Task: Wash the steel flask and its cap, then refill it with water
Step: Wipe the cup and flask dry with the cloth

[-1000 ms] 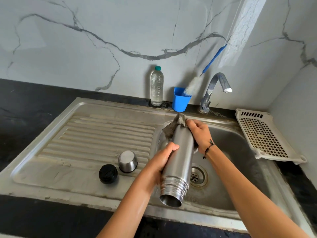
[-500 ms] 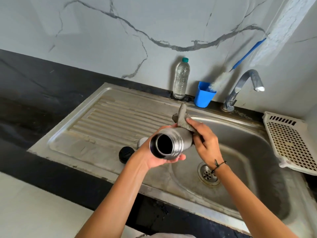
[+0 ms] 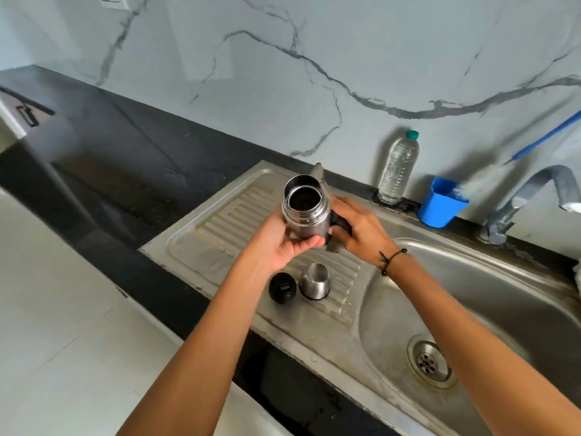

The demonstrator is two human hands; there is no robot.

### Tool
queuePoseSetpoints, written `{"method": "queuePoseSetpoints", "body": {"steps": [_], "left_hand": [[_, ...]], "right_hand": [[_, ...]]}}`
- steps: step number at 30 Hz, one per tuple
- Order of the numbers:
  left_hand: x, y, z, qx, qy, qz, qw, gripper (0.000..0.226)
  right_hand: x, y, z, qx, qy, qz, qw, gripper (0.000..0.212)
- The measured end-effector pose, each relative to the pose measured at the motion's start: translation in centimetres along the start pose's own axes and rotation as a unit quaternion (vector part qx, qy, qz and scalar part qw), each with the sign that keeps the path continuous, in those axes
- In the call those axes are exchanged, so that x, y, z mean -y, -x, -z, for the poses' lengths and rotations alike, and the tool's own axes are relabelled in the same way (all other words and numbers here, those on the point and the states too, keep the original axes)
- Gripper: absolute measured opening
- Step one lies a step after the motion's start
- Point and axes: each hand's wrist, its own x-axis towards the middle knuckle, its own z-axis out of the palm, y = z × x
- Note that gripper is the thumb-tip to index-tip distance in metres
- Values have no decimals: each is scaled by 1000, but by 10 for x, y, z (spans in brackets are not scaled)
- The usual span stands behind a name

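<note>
Change: since the earlier frames the steel flask has been carried leftward off the basin and is now held above the ribbed drainboard, its open mouth turned up toward the camera rather than tilted over the drain.
Flask: it is held in the air over the drainboard, mouth facing the viewer, the dark inside visible; its threaded neck is bare, with no cap on it.
Left hand: the left hand is cupped under and around the flask's lower side, fingers curled against the steel.
Right hand: the right hand is pressed against the flask's right side, fingers curled around a dark grey scrub cloth that is held between palm and flask; a corner of the cloth is seen sticking up behind the flask's rim.
Steel cap: the steel cap is stood on the drainboard, below the flask and nearer the front edge.
Black stopper: the black stopper is laid just beside the steel cap, on its left.
Basin: the sink basin is set to the right of the drainboard, with the drain in its floor.
Behind the drainboard: a clear plastic bottle is stood at the wall; to its right a blue cup is seen holding a bottle brush, and further right the tap is mounted.
</note>
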Motion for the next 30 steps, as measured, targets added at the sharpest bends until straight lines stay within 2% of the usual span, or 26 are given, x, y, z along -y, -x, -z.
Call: {"method": "queuePoseSetpoints", "body": {"steps": [5, 10, 15, 19, 26, 30], "left_hand": [[-19, 8, 29, -41, 2, -14, 999, 45], [-30, 4, 40, -89, 15, 6, 996, 50], [-25, -5, 45, -113, 27, 35, 993, 52], [-21, -10, 46, -124, 13, 48, 991, 50], [-24, -15, 40, -134, -24, 42, 990, 28], [-21, -15, 38, -152, -44, 45, 986, 36]], "right_hand": [[-3, -43, -16, 133, 80, 4, 988, 35], [6, -69, -26, 193, 228, 12, 954, 47], [15, -84, -27, 240, 352, 81, 901, 46], [11, -83, -34, 259, 361, 92, 891, 48], [-3, -78, -39, 255, 341, 72, 902, 49], [-4, -76, -40, 251, 323, 59, 910, 47]]}}
